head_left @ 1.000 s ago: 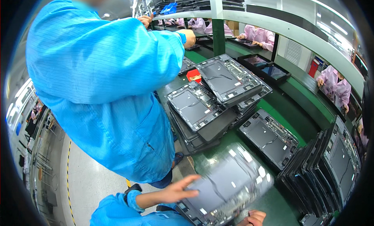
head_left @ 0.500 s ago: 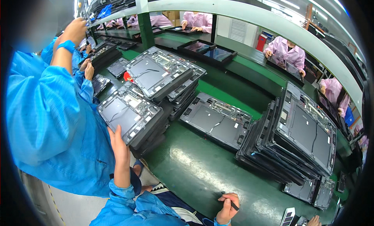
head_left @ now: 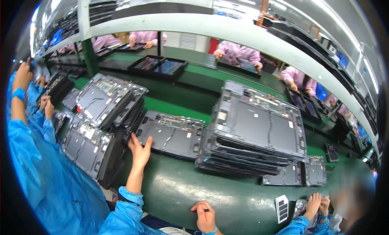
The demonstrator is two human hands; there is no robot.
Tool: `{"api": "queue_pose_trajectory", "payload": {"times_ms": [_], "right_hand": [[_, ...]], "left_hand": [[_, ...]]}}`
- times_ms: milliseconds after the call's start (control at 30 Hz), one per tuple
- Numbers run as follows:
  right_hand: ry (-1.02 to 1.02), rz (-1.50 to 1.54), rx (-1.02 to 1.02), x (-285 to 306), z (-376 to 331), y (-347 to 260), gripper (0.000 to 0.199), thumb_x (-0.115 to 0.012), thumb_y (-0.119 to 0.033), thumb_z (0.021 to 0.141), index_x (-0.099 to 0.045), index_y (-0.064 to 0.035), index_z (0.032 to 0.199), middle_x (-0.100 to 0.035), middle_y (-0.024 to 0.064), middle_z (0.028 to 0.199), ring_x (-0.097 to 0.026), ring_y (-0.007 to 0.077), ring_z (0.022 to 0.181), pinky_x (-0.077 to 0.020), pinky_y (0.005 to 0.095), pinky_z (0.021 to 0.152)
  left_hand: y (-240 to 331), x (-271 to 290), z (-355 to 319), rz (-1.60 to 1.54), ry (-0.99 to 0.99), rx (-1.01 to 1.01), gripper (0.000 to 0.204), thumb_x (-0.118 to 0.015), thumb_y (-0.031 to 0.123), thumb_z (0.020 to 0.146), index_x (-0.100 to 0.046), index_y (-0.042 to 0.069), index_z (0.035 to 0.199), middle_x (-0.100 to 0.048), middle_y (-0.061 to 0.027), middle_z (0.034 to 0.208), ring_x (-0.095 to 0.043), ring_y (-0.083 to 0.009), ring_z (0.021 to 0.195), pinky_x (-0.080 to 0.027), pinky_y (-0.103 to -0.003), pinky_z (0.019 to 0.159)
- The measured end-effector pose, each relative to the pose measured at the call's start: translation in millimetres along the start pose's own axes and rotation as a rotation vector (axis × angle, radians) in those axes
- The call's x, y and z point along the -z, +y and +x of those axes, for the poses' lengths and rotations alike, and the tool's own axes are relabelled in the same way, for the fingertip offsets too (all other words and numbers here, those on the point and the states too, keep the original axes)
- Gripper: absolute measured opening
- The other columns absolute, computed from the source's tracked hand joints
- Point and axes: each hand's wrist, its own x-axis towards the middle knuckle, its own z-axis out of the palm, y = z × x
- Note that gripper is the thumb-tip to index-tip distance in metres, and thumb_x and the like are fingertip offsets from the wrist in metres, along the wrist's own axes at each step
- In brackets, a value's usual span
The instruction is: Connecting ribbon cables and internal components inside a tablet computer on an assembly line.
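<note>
My left hand (head_left: 139, 154) has its fingers and thumb spread and holds nothing. It is between the left stacks and a laptop base (head_left: 172, 133) lying on the green table (head_left: 174, 182), near that base's left end; I cannot tell whether it touches. My right hand (head_left: 206, 218) is over the table's near edge, fingers curled, a small dark strip (head_left: 207, 210) showing among them. Opened laptop bases with bare circuit boards and black cables form a leaning left stack (head_left: 97, 103), a nearer left stack (head_left: 87, 143) and a tall right stack (head_left: 259, 125).
A co-worker in blue (head_left: 52, 166) stands at my left; another's hands (head_left: 315, 204) work at the right beside a white card (head_left: 281, 208). Smaller opened units (head_left: 315, 172) lie behind. A shelf rail (head_left: 182, 25) crosses above; a black tray (head_left: 158, 68) sits at the back.
The view has swung right, so the stacks appear farther left. My left hand has left the near left stack's edge and moved toward the single base. My right hand stays curled.
</note>
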Motion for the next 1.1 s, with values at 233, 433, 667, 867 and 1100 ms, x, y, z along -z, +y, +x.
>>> {"api": "queue_pose_trajectory", "payload": {"times_ms": [233,433,667,867,1100], "right_hand": [[-0.033,-0.089,-0.003,1,2,3,0.029,-0.048,-0.012,0.103,-0.068,0.003,0.089,-0.063,0.011,0.095,-0.062,0.0211,0.086,-0.0487,0.0308,0.083],[-0.023,-0.107,-0.008,3,0,2,0.028,-0.048,-0.012,0.103,-0.067,0.0023,0.09,-0.062,0.0098,0.095,-0.062,0.0201,0.087,-0.0489,0.0308,0.082],[-0.018,-0.1,0.075,-4,4,4,0.025,-0.053,-0.016,0.102,-0.069,-0.0012,0.089,-0.062,0.0087,0.091,-0.064,0.0231,0.081,-0.0503,0.0307,0.076],[0.037,-0.096,0.079,4,4,0,0.027,-0.052,-0.013,0.1,-0.068,-0.0002,0.083,-0.062,0.0112,0.086,-0.062,0.0221,0.079,-0.0489,0.031,0.074],[0.023,-0.17,0.079,-2,8,-9,0.038,-0.045,-0.018,0.102,-0.064,0.0018,0.076,-0.06,0.0117,0.085,-0.058,0.0212,0.079,-0.045,0.0316,0.074]], "left_hand": [[-2,12,28,-0.066,0.098,-0.009,0.079,-0.071,0.043,0.091,-0.041,-0.005,0.146,-0.046,-0.0313,0.142,-0.046,-0.0403,0.133,-0.034,-0.045,0.112],[28,27,19,-0.575,0.046,-0.007,0.059,-0.065,0.036,0.096,-0.048,-0.005,0.136,-0.059,-0.0154,0.118,-0.062,-0.0231,0.107,-0.054,-0.038,0.086],[35,47,21,-0.825,-0.245,0.253,0.038,-0.062,0.027,0.096,-0.054,0.0,0.122,-0.063,-0.0105,0.112,-0.066,-0.0179,0.096,-0.058,-0.032,0.067],[85,46,-3,-0.481,-0.147,-0.006,0.058,-0.061,0.022,0.095,-0.042,0.001,0.146,-0.062,-0.007,0.104,-0.06,-0.0118,0.086,-0.056,-0.029,0.066],[40,26,29,-0.363,-0.037,-0.042,0.045,-0.068,0.02,0.088,-0.06,-0.005,0.124,-0.068,-0.0197,0.114,-0.065,-0.0287,0.108,-0.048,-0.037,0.095]]}}
